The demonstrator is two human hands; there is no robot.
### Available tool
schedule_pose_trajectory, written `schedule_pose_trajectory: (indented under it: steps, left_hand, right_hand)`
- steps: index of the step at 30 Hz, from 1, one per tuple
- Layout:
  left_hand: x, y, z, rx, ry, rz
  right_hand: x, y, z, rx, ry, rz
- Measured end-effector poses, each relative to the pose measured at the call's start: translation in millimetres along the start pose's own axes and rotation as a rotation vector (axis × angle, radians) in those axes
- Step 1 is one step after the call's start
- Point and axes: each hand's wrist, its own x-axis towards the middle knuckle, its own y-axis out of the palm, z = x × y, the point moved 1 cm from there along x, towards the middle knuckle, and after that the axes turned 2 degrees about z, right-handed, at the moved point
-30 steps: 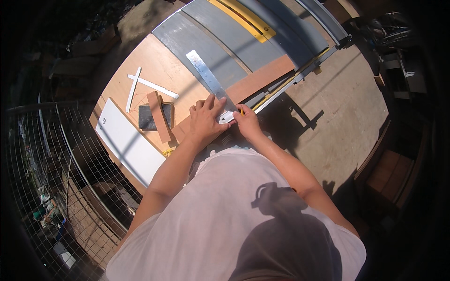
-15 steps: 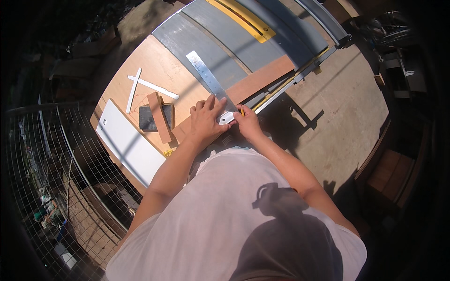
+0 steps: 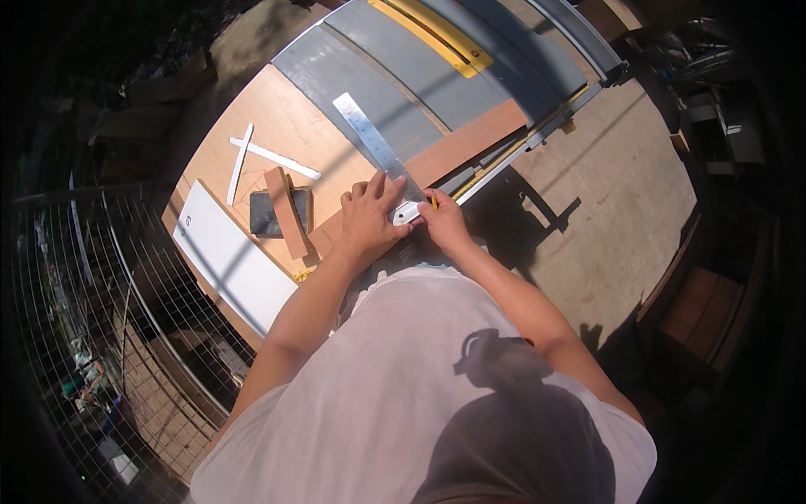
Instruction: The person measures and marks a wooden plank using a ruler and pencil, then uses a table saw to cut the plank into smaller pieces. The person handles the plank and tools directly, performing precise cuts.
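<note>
My left hand (image 3: 365, 214) rests with bent, spread fingers on a long reddish wood strip (image 3: 466, 143), its index finger and thumb pressing a metal square (image 3: 374, 143) that lies crosswise over the strip. My right hand (image 3: 441, 223) is closed around a yellow pencil (image 3: 434, 202) at the right edge of the square's stock, close to my left thumb. Left of the hands, a short wood piece (image 3: 288, 214) lies over a dark square block (image 3: 265, 214).
The pale wood board (image 3: 218, 151) carries two crossed white strips (image 3: 277, 157) and a white panel (image 3: 231, 260). Beyond is a grey saw table (image 3: 353, 84) with a yellow insert (image 3: 428, 34) and front rail (image 3: 546, 126). A wire mesh fence (image 3: 75, 277) stands left; concrete floor (image 3: 621, 185) lies right.
</note>
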Motion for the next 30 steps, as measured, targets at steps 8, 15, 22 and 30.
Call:
schedule_pose_trajectory:
  steps: [8,15,22,30]
  left_hand:
    - [0,1,0,0.008,0.010,-0.022]
    - [1,0,-2,0.011,0.014,-0.030]
    - [0,-1,-3,0.031,0.003,-0.022]
    - [1,-3,-4,0.023,-0.002,-0.013]
  right_hand:
    - [-6,2,17,-0.032,-0.025,0.039]
    - [-3,0,18,-0.050,0.048,0.087]
    - [-7,3,18,-0.038,-0.023,0.022]
    - [0,0,4,0.066,-0.023,0.060]
